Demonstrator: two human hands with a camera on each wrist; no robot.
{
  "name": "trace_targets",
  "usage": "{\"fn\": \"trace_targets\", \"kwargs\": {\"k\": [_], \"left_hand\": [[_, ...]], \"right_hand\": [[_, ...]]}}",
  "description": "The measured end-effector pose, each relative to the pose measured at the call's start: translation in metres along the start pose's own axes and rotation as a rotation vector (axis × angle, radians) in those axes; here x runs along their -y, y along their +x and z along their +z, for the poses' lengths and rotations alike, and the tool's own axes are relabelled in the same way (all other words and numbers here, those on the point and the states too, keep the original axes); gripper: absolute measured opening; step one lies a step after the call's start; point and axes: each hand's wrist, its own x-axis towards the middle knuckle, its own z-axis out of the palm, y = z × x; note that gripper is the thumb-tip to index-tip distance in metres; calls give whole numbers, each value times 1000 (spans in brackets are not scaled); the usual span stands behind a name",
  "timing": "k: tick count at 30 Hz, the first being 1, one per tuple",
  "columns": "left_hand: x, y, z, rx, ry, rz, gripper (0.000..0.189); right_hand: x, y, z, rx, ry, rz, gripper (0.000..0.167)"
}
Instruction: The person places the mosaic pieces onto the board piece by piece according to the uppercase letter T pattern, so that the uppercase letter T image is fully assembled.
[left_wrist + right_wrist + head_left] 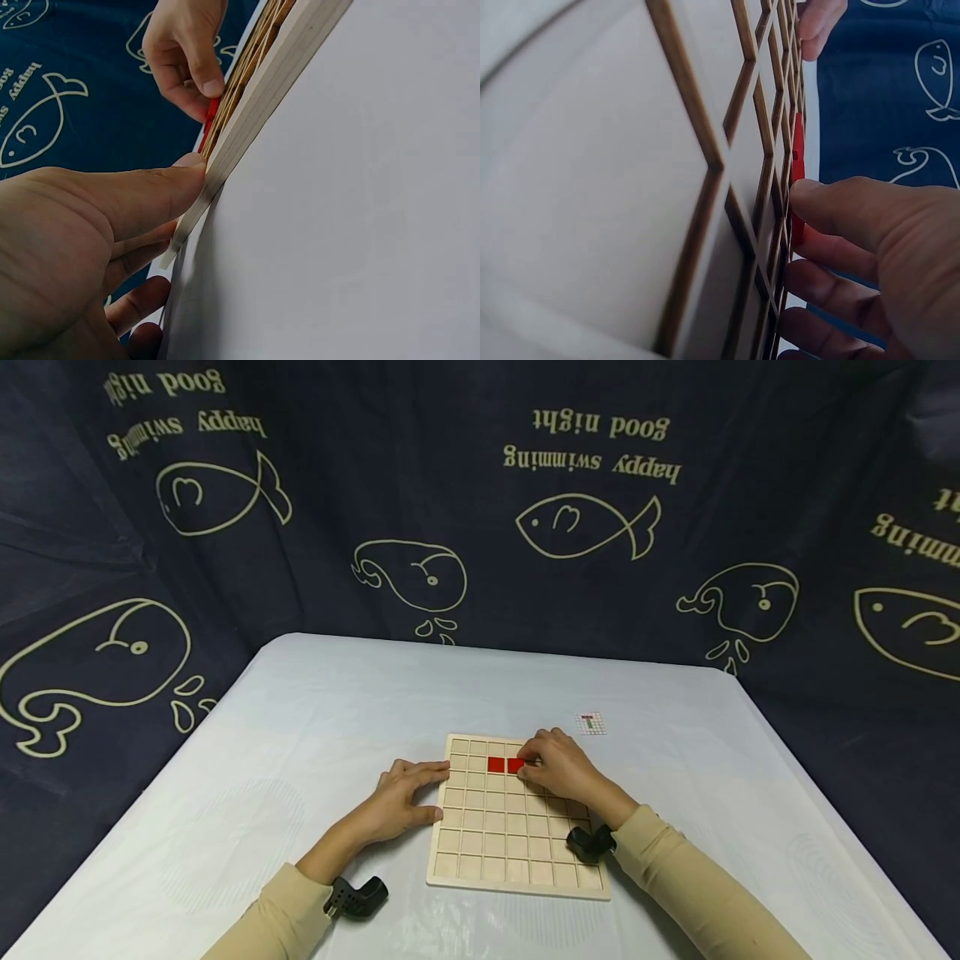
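Note:
A pale wooden board [474, 842] with a grid of square recesses lies on the white table. In its second row from the far edge sits a red square tile [497, 765]. Just right of that, a second red tile [514, 766] is pinched between thumb and fingers of my right hand [561, 767], down at the grid. The right wrist view shows the thumb covering part of this tile. My left hand [396, 800] rests against the board's left edge, fingers and thumb spread along it; in the left wrist view its thumb [161, 191] touches the rim.
Beyond the board's far right corner lies a small card [590, 723] printed with a grid and a red and green T shape. A dark curtain [480, 485] with fish and whale drawings hangs behind the table [360, 693]. Each wrist carries a black camera.

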Motion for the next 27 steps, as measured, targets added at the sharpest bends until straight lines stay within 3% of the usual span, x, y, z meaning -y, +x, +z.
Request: {"fn": "trace_targets", "kwargs": {"k": [27], "left_hand": [[0,-1,0,-5,-5,3,59]], "right_hand": [[-1,0,2,-24,-23,-26,24]]}}
